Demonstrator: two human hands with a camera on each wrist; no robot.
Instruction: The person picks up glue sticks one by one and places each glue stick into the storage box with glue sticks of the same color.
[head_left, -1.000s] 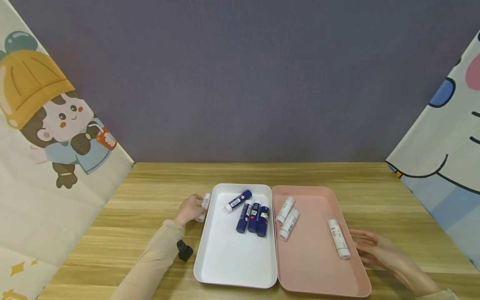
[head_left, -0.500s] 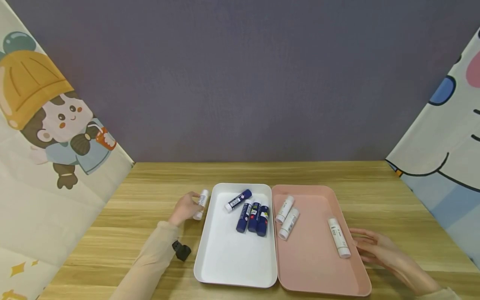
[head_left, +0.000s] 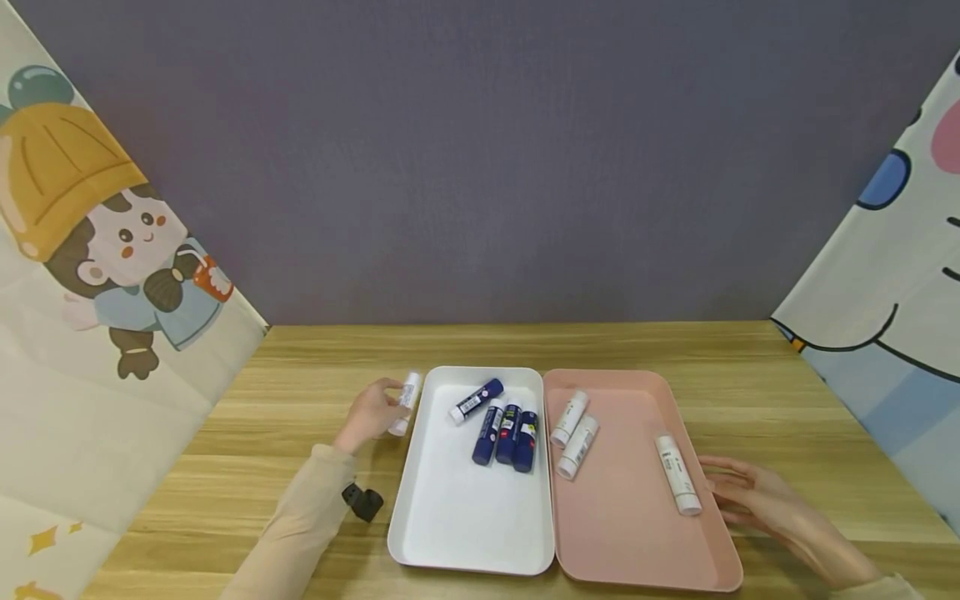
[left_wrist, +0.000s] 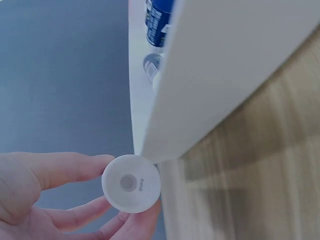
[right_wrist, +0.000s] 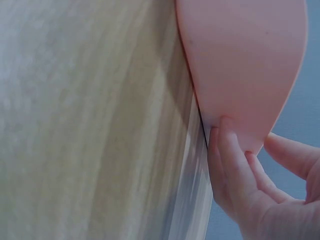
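The left hand pinches a small white cylindrical plastic glue stick just outside the white rectangular plastic tray. The right hand, fingers relaxed, touches the pink rectangular plastic tray's outer wall.

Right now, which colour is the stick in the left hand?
White stick; the head view shows it best.

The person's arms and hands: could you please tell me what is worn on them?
Both hands are bare, with no gloves or rings to be seen. The left hand comes out of a long beige sleeve that reaches the wrist. A small black device sits at that wrist, on its underside. On the right hand, only a sliver of beige cuff shows at the frame's bottom edge.
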